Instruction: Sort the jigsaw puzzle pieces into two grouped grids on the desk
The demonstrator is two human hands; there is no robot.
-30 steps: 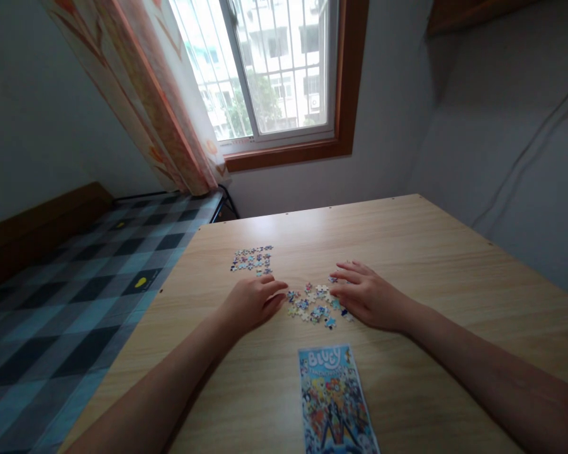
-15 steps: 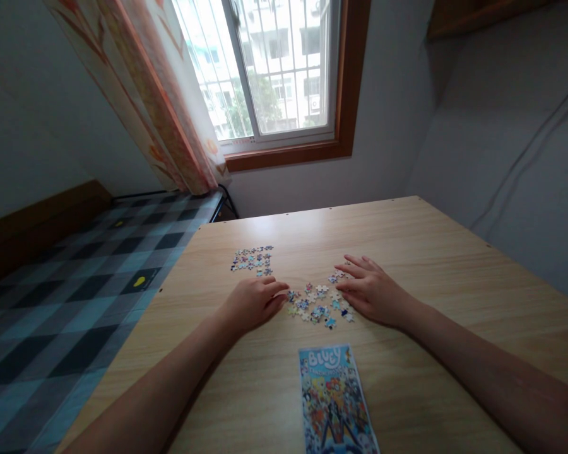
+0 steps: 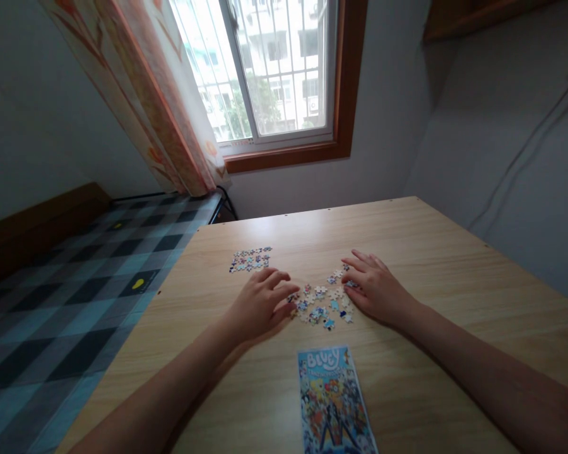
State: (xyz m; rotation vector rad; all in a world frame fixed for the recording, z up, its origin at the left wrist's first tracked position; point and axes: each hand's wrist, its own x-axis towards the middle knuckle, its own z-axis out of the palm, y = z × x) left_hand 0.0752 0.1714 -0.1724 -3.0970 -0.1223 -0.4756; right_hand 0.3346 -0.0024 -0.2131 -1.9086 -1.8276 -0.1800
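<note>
Several loose puzzle pieces lie scattered on the wooden table between my hands. My left hand rests palm down at the left edge of the pile, fingers spread and reaching toward it. My right hand lies flat at the right edge, fingers stretched out over a few pieces. A small joined patch of puzzle sits further back to the left. A colourful picture card lies near the front edge.
A bed with a blue and grey checked cover runs along the table's left side. A window with an orange curtain is behind. Grey walls close in on the right.
My left hand has slid forward and right toward the pile with fingers spreading. My right hand has drawn back to the right, uncovering more pieces.
</note>
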